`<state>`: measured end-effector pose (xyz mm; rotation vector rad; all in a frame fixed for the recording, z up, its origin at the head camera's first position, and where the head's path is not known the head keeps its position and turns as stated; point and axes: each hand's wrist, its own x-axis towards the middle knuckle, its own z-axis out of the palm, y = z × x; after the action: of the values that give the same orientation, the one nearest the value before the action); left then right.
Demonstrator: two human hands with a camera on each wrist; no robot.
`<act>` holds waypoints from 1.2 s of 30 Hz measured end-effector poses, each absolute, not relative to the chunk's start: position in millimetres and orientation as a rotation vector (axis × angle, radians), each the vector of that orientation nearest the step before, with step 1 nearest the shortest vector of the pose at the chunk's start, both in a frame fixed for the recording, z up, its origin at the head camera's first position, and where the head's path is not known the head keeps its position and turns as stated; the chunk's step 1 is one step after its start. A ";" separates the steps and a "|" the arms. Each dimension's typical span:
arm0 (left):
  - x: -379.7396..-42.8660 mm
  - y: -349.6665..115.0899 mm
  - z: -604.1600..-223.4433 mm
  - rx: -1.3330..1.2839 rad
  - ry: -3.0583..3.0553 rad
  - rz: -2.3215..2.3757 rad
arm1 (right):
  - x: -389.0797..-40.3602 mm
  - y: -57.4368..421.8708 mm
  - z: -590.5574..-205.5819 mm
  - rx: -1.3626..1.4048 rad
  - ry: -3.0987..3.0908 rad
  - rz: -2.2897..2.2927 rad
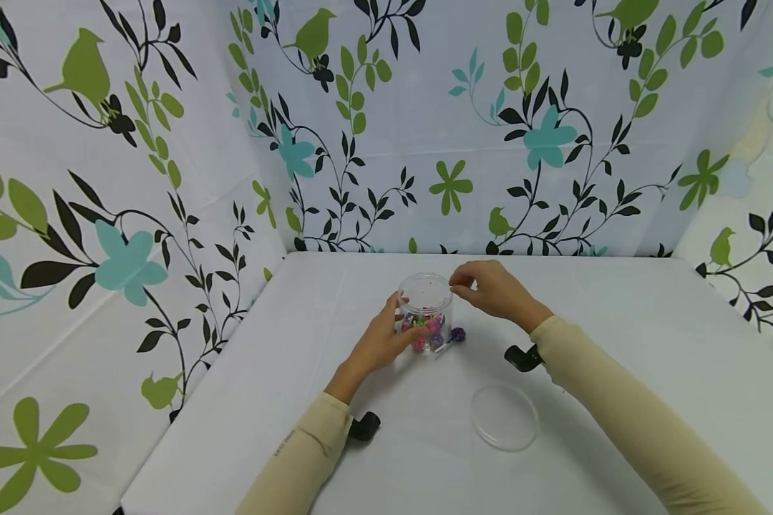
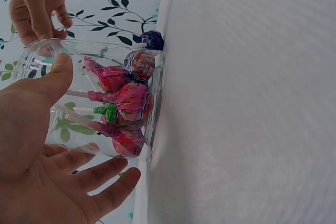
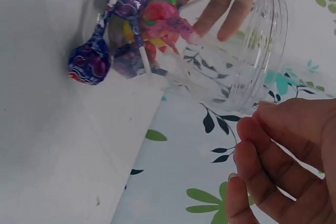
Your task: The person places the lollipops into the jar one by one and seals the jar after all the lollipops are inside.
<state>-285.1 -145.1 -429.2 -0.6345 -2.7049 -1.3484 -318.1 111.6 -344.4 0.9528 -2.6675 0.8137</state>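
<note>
A clear jar (image 1: 426, 295) stands upright on the white table, its mouth uncovered. Inside it are several wrapped lollipops (image 2: 131, 100), pink, red, green and purple, with white sticks. My left hand (image 1: 380, 336) grips the jar from the left, thumb on the near side and fingers round the far side. At the rim's right side is my right hand (image 1: 492, 292), fingers loosely bent, with thumb and forefinger tips close to the rim; nothing shows between them. One purple lollipop (image 3: 90, 61) lies on the table outside the jar, against its base.
A clear round lid (image 1: 504, 418) lies flat on the table in front of the jar, to the right. Behind the table (image 1: 625, 343) hangs a white curtain (image 1: 393, 86) with printed leaves, flowers and birds.
</note>
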 end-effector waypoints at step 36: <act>-282.5 -144.9 -426.6 -0.612 -2.724 -1.331 | -326.5 147.7 -409.6 0.957 -2.873 1.195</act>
<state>-282.5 -144.9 -426.6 -0.6117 -2.7236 -1.3311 -326.5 147.7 -409.6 0.9571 -2.8726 1.1952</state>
